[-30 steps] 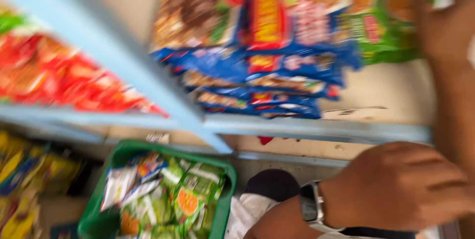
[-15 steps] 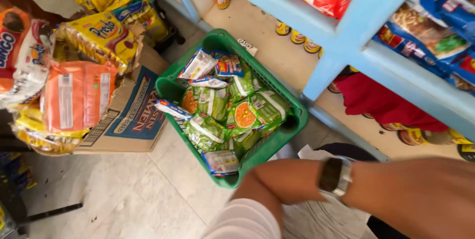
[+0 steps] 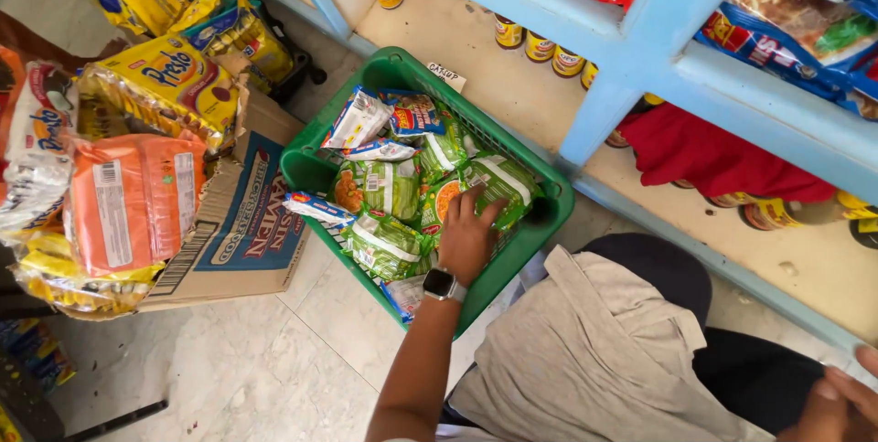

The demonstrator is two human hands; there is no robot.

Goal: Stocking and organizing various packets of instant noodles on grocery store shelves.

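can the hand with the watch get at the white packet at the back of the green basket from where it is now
Probably yes. The left hand is already inside the basket, resting on green packets, and the white packet lies on top with nothing over it.

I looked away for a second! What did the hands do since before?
The left hand, with its wristwatch, came down from near the blue shelf into the green basket and now rests on the green noodle packets. The right hand dropped low beside the lap. The basket and cardboard box stayed put.
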